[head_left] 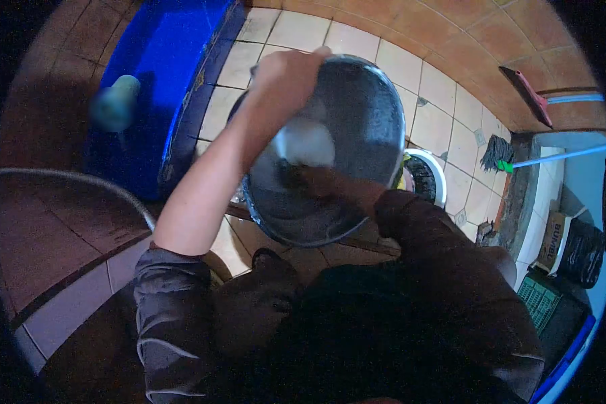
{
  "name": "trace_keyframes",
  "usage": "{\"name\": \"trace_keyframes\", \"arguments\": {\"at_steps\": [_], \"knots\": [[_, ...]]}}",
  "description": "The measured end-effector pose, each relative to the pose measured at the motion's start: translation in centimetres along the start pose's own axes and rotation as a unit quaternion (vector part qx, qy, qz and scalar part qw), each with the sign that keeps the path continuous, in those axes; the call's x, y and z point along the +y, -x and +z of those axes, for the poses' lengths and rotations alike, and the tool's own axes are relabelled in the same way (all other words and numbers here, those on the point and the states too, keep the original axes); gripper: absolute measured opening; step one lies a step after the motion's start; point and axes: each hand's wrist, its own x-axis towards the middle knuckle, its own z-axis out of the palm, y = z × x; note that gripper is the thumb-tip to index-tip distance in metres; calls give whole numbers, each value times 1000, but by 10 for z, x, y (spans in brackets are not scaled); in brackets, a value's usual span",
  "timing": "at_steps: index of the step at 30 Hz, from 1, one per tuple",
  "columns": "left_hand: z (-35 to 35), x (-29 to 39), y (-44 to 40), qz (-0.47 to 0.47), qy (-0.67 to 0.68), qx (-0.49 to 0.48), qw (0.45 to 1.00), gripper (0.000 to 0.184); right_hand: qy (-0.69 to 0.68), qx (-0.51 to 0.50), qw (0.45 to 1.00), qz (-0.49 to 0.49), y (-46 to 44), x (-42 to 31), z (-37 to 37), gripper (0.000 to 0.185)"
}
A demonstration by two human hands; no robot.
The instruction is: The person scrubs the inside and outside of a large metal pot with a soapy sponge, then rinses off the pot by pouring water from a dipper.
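Observation:
A large dark round tub (367,128) is tilted with its mouth toward me, its inside wet and shiny. My left hand (286,77) is closed over its upper left rim. Inside the tub is my right hand (326,185), blurred by motion and low near the inner wall. Its fingers appear closed around a small dark thing (291,176) too smeared to name. A pale whitish patch (308,143) shows just above it; whether that is foam or glare I cannot tell.
A blue container (158,50) stands at left, with a blurred pale cylinder (114,104) by it. A grey hose (81,176) curves below. Right of the tub is a white-rimmed bucket (439,178). A mop (497,156), a squeegee (528,97) and a green crate (540,297) are farther right.

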Motion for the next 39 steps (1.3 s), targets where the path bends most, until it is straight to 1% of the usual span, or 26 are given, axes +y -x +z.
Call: {"name": "trace_keyframes", "arguments": {"at_steps": [2,5,7,9,10,12,14,15,16,17,19,21,22,24,25,26,27,28,30,31,32,33,35,36,37,39], "knots": [[11,3,1,12,-61,16,998,39,225,-21,974,11,6,55,-32,53],[6,17,-1,15,-81,-13,996,37,515,36,856,-4,-39,127,-77,55],[6,20,-6,32,-78,-12,996,37,604,90,792,6,-69,153,-93,57],[10,17,-8,41,-80,-4,996,38,626,112,770,51,-80,171,-73,59],[12,15,-9,44,-83,4,996,39,613,114,777,88,-76,174,-48,61],[15,13,-12,43,-92,8,995,39,529,111,825,169,-58,170,27,63],[13,11,-15,30,-104,4,994,39,319,89,918,216,-29,134,105,50],[12,11,-14,27,-108,7,994,39,211,-37,946,243,-38,114,128,58],[12,14,-13,24,-109,10,994,39,97,-158,940,286,-48,95,149,70],[12,17,-11,21,-109,13,994,39,7,-182,940,287,-53,63,137,68],[13,20,-12,19,-109,-1,994,39,-187,-158,943,226,-69,3,100,65],[28,8,-20,-8,-92,10,996,34,-369,-158,900,170,-68,-39,63,62],[48,-9,-26,-32,-73,23,997,29,-433,-167,873,151,-60,-56,47,62],[54,-26,-24,-23,-10,30,999,26,-471,-193,850,133,-30,-78,21,61],[44,-33,-19,11,33,22,999,27,-466,-203,851,135,-9,-85,10,62],[34,-40,-13,45,76,12,996,29,-425,-185,875,139,15,-93,2,64],[23,-48,-12,23,-48,-28,998,44,-382,-166,898,142,38,-97,-11,67],[15,-55,-4,-16,-61,-56,996,48,-336,-146,920,142,56,-101,-29,70],[0,-70,12,-94,-87,-107,986,58,-254,-279,910,171,73,-94,-92,73],[-2,-83,19,-120,-77,-98,985,60,-110,-320,917,210,68,-84,-100,68],[3,-104,29,-145,-68,-88,983,62,36,-351,903,245,61,-74,-109,64],[10,-125,39,-170,-59,-78,981,64,74,-334,916,211,57,-66,-122,56],[36,-183,65,-181,-10,16,983,66,140,-295,933,149,46,-48,-152,46],[36,-190,81,-229,2,12,973,69,167,-276,939,121,40,-41,-167,43],[33,-186,98,-276,14,10,961,71,196,-263,936,130,32,-40,-184,44],[27,-162,127,-374,-28,-61,925,75,256,-242,924,148,17,-40,-216,44]]}}
